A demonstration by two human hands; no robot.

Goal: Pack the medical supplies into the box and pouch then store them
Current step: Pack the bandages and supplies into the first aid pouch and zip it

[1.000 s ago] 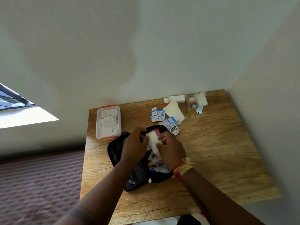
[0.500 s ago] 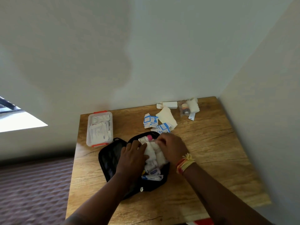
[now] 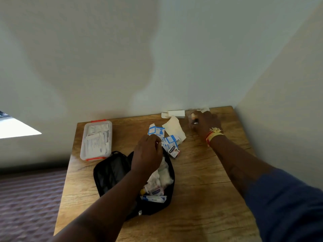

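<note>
Packing roughly halfway along, judging by the layout. Lying open at 6 o'clock on the surface (image 3: 201, 172), black pouch (image 3: 111, 172) already holding gauze and tubes. Sitting closed at 9 o'clock, clear box (image 3: 96, 139). Hovering over pouch's far edge, left hand (image 3: 147, 153), fingers loosely curled, holding nothing visible. Reaching to 1 o'clock, right hand (image 3: 206, 122), closing on a small bagged bottle (image 3: 193, 117); grip blurred, cannot tell. Remaining loose at 12 o'clock: blue-and-white cartons (image 3: 157, 132), white pad (image 3: 174, 129).

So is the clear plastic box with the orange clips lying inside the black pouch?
No, the clear plastic box with orange clips sits on the wooden table beside the open black pouch, apart from it.
</note>
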